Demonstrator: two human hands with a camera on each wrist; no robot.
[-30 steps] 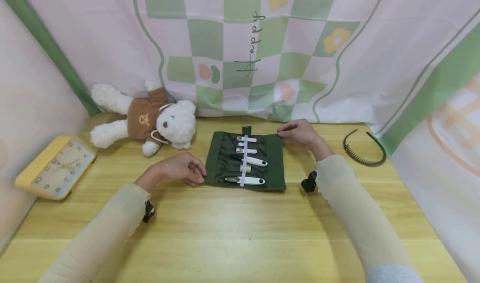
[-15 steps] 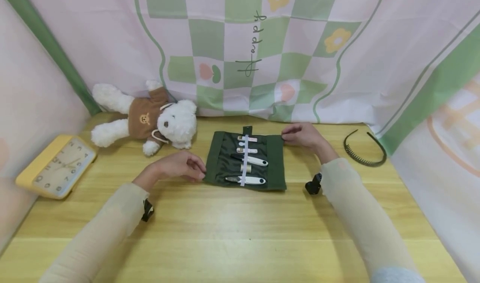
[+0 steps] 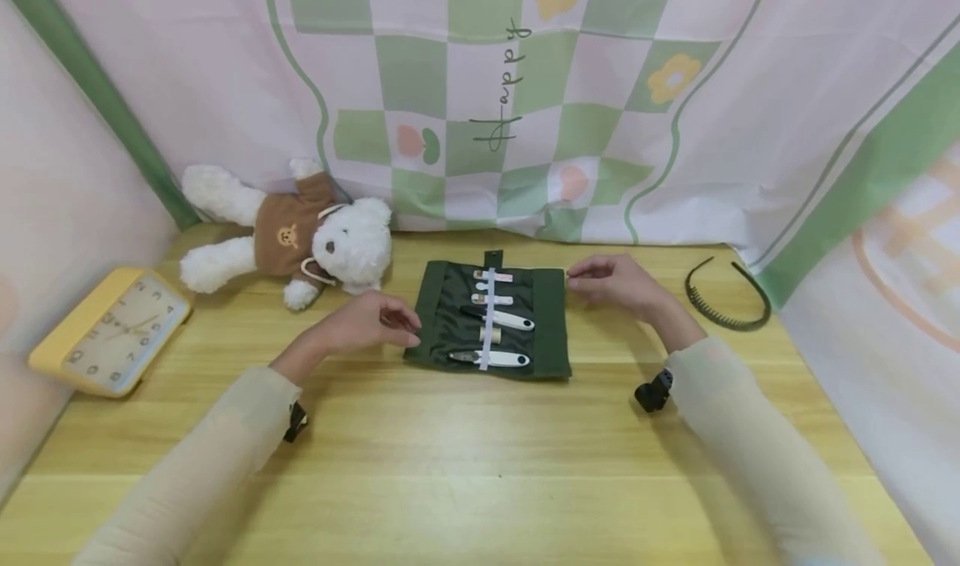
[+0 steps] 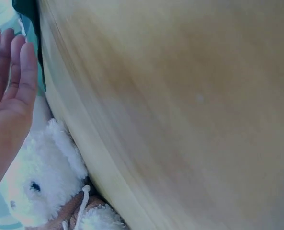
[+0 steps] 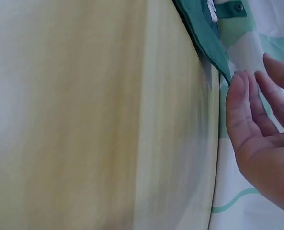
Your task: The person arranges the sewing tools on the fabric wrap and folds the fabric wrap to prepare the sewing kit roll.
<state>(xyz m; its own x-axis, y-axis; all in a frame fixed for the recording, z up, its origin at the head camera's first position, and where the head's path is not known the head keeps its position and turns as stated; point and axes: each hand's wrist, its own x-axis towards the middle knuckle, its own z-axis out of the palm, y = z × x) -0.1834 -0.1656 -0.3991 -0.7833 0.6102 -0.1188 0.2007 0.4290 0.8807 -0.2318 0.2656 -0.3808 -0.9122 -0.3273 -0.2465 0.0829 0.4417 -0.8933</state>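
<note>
A dark green fabric tool roll (image 3: 551, 324) lies unfolded on the wooden table. A white strap (image 3: 490, 299) runs down its middle across a white-handled tool with a dark tip (image 3: 513, 322), a second white-handled tool (image 3: 510, 359), a small pale spool-like piece (image 3: 496, 335) and small white items near the top. My left hand (image 3: 367, 326) hovers by the roll's left edge, fingertips overlapping it in the head view, fingers loosely bent. Beside the upper right corner is my right hand (image 3: 618, 284), its thumb and fingers relaxed and apart, right at the cloth's corner in the right wrist view.
At the back left lies a white plush bear (image 3: 281, 237) in a brown top. A yellow clock (image 3: 112, 331) stands at the left edge, and a dark toothed headband (image 3: 727, 303) rests at the right. Behind the table hangs a patterned curtain (image 3: 480, 91).
My right hand has drawn back to the right from the roll's corner it was touching. My left hand has lifted slightly upward and over the left edge. The roll stays put.
</note>
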